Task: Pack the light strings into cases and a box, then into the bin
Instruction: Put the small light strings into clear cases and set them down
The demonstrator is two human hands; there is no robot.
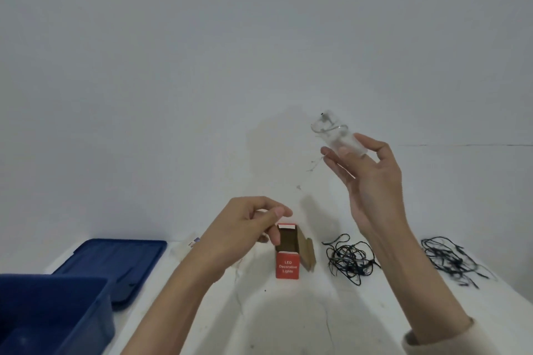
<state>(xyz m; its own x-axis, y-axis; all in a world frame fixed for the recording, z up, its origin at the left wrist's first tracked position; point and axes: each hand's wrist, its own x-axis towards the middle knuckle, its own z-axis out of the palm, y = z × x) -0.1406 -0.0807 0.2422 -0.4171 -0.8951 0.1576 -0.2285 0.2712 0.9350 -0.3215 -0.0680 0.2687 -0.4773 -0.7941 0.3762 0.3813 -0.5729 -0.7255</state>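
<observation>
Head view: blue bin point(52, 311) sits nearest, at the left edge of the white table point(288, 323), with its lid point(115, 262) flat just beyond. Mid-table a red box point(287, 266) stands upright with its flaps open. One dark light string point(349, 259) lies tangled just right of it, and a second dark light string point(450, 261) lies farther right, apart. Left hand point(245, 228) hovers above the box, thumb against curled fingers; I cannot tell if it pinches anything. Right hand point(372, 181) is raised higher, fingertips and thumb gripping a clear case point(346, 143). Fine wire point(318, 130) loops at the top of the case.

Clear case point(343, 138) in right hand point(372, 181)
</observation>
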